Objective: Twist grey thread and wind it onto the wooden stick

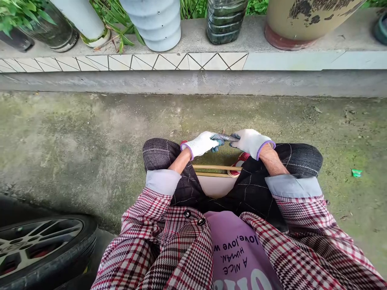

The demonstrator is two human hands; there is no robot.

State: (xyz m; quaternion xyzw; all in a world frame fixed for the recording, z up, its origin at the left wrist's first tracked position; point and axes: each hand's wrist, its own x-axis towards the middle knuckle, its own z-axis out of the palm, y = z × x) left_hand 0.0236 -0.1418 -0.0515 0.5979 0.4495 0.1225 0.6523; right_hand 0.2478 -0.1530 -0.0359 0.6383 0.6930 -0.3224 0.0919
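Wrists angled inward; left hand [201,144], right hand [250,141] nearly touching, each grip pinching one end of grey rod [225,137].

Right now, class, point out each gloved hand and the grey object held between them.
left hand [200,144]: head view, back of the glove.
right hand [250,141]: head view, back of the glove.
grey object [225,137]: head view, its bare middle.
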